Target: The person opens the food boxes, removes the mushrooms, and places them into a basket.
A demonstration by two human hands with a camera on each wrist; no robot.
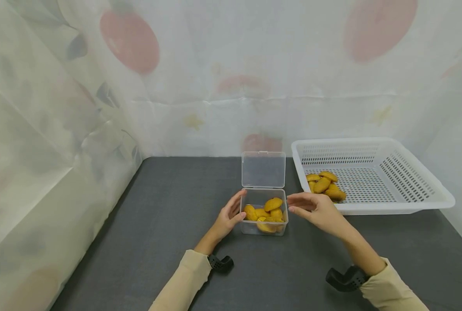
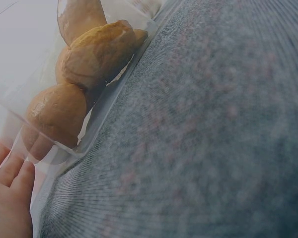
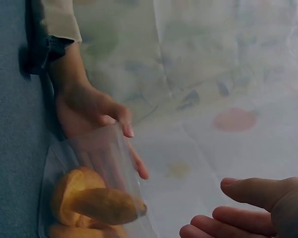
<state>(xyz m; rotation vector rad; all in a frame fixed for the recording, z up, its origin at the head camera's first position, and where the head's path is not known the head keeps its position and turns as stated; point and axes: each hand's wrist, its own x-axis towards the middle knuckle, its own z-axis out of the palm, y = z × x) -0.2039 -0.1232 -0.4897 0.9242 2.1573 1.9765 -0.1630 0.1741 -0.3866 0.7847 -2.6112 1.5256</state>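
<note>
A clear plastic box (image 1: 254, 228) stands on the dark table with its hinged lid (image 1: 264, 170) tipped up at the back. Several yellow-brown mushrooms (image 1: 273, 204) lie inside it; through the wall, a cap and stem (image 3: 107, 204) show in the right wrist view. My left hand (image 1: 228, 216) rests along the box's left side, fingers fairly straight against the wall, thumb near the front rim. My right hand (image 1: 317, 211) is by the box's right side, fingers extended and holding nothing; whether its fingertips touch the wall I cannot tell.
A white slotted plastic basket (image 1: 394, 209) stands at the back right, with several more mushrooms (image 1: 322, 185) in its left end. Printed cloth (image 1: 200, 77) hangs behind the table (image 1: 169, 233) and at its sides. Each wrist wears a black device (image 1: 346, 278).
</note>
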